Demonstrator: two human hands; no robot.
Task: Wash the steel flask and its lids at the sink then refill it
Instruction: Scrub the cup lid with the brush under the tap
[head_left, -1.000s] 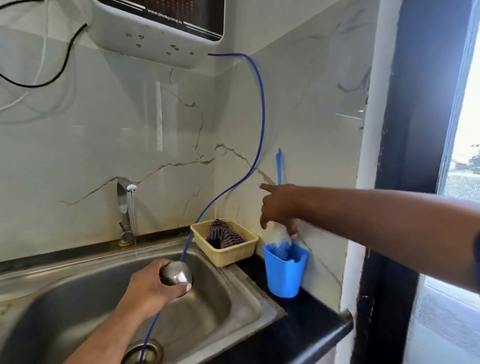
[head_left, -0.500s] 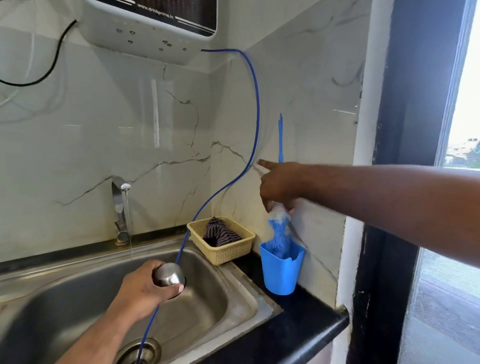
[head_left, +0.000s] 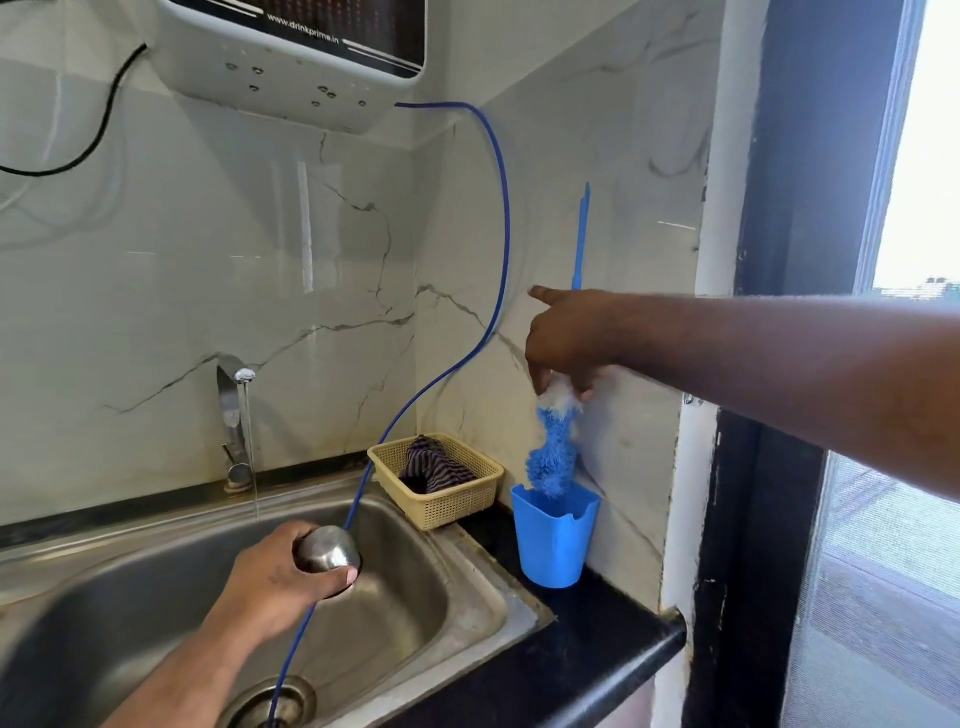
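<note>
- Steel flask (head_left: 328, 548): only a rounded, polished metal end shows, bright with soft reflections. The rest is hidden inside the grip.
- Left hand (head_left: 280, 582): fingers and thumb are wrapped around the steel flask, holding it over the sink (head_left: 130, 597) basin, near its right wall.
- Tap (head_left: 231, 415): a thin stream of water runs into the basin, behind and left of the flask.
- Blue tube (head_left: 498, 260): it passes just behind the flask and down into the drain.
- Right hand (head_left: 569, 338): fingers are curled around the bottle brush (head_left: 553, 457), index finger extended. The blue handle rises above the hand.
- Brush bristles: white at the top and blue below, with the tip at the rim of the blue cup (head_left: 553, 540).
- Blue cup: it stands on the black surface (head_left: 571, 654), beside a yellow basket (head_left: 441, 499) holding a striped cloth (head_left: 434, 465).
</note>
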